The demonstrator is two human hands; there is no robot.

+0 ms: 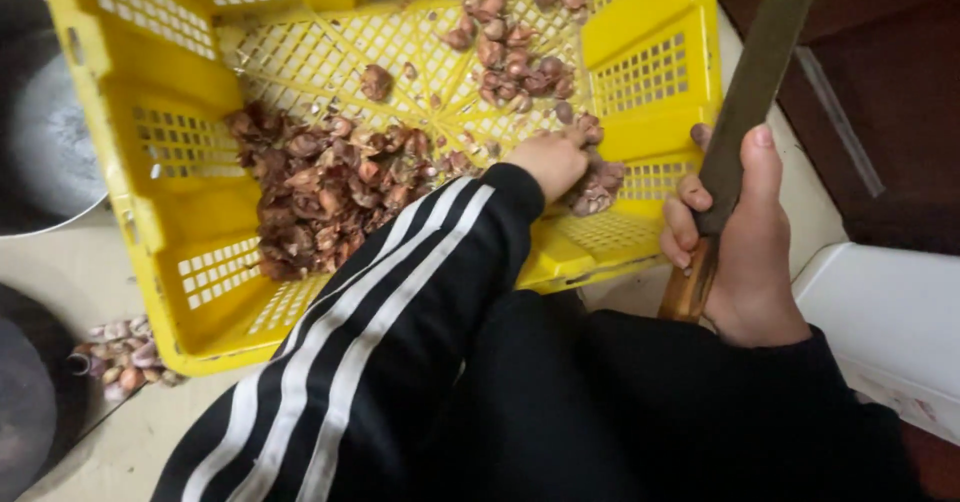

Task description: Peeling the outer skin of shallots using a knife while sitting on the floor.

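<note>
Here 1 left hand (552, 160) pinches nuts (330, 187) in 1 yellow crate (160, 92); right hand (735, 242) grip clenches 1 knife (745, 112).

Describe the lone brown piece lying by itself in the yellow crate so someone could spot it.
Find the yellow crate. Between its big brown pile and the upper-right cluster, one brown piece lies alone on bare mesh, touching no others.

yellow crate (160, 92): 1 | knife (745, 112): 1 | metal pans (40, 132): 2 | brown shell pieces (320, 187): too many to count
</note>
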